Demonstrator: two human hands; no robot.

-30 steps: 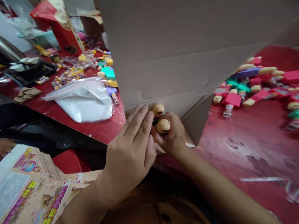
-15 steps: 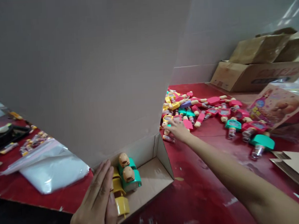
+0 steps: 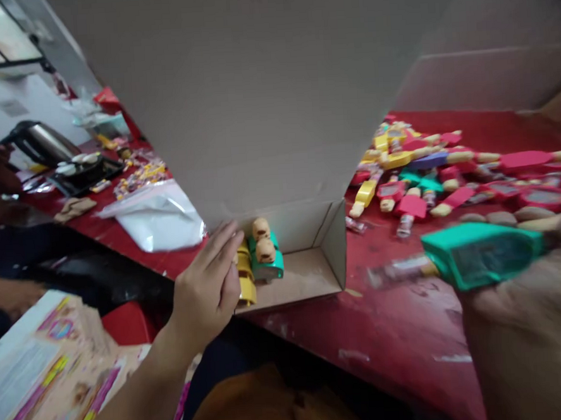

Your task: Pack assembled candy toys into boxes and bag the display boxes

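In the head view an open cardboard box (image 3: pixel 308 272) stands on the red table, its tall lid raised behind it. In its left end lie yellow toys (image 3: pixel 247 278) and two green toys (image 3: pixel 270 261) with tan animal heads. My left hand (image 3: pixel 208 278) rests at that end, fingers stretched out beside the yellow toys. To the right of the box, my right hand (image 3: pixel 528 296) is closed around a green toy (image 3: pixel 483 254) with a window in its body and a clear tube pointing left. This hand is blurred.
Beyond the right hand is a pile of pink, yellow and green toys (image 3: pixel 449 168). Left of the box lie a clear plastic bag (image 3: pixel 157 217), small wrapped pieces (image 3: pixel 140 171) and a black tray (image 3: pixel 86 174) near a kettle (image 3: pixel 43 142). A printed carton (image 3: pixel 58 382) is at the lower left.
My right hand has come back from the pile toward me, now holding a green toy. The view has swung left, and my left hand stays at the box's left end.
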